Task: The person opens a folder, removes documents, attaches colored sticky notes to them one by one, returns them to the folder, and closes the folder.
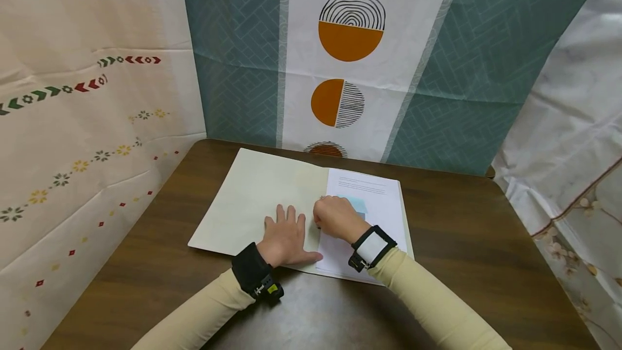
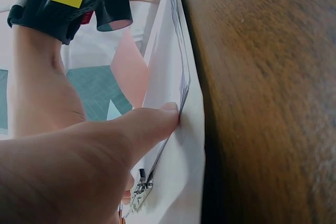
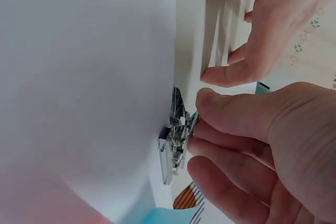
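A cream folder (image 1: 262,193) lies spread open on the table, with a stack of white printed papers (image 1: 384,220) on its right half. My left hand (image 1: 286,236) rests with fingers spread on the left cover beside the fold. Its thumb reaches right and presses at the papers' edge, as the left wrist view shows. Over the fold is my right hand (image 1: 340,217), fingers curled. In the right wrist view its thumb and fingers pinch the lever of a silver metal folder clip (image 3: 176,135) at the papers' inner edge. In the head view the hand hides this clip.
A light blue slip (image 1: 358,205) shows on the papers just beyond my right hand. A pink sheet (image 2: 130,69) stands up from the papers in the left wrist view. The brown wooden table (image 1: 452,231) meets patterned curtains (image 1: 238,58) at the back and sides.
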A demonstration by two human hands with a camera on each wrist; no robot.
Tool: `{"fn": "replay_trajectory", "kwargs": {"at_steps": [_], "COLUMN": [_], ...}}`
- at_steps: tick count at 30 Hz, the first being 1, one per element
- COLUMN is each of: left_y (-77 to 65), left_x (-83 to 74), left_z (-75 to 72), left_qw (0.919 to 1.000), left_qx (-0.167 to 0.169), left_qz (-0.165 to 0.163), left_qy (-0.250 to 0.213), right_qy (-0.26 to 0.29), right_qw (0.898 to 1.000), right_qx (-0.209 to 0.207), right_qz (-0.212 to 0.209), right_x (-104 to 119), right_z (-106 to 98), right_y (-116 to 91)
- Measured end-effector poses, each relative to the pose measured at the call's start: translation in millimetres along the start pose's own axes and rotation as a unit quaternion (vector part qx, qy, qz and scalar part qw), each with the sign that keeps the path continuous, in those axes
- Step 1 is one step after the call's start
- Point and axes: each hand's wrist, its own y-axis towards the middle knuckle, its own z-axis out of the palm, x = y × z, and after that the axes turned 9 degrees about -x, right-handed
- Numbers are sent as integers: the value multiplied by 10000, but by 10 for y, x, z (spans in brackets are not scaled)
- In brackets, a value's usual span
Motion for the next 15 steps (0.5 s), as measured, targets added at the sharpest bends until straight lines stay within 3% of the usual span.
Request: {"fn": "replay_trajectory", "kwargs": {"at_steps": [6,13,15], "left_y": [-6,-19,-24], "left_x": [-14,-8,-7], "left_z": [-9,-15,-16], "left_qw": [10000,10000,10000], "left_qx": [-46,-25,-22], "left_qz": [4,12,13], "left_qy": [14,31,30], "right_qy": [-292,-208,-256], "right_qw": [9996,9998,9996], "right_qx": [-7,67,-40], "right_qz": [-60,11,-64], "right_x": [266,609,602], "right_z": [-294,-659,-640], "right_y": [-96,-176,-194]}}
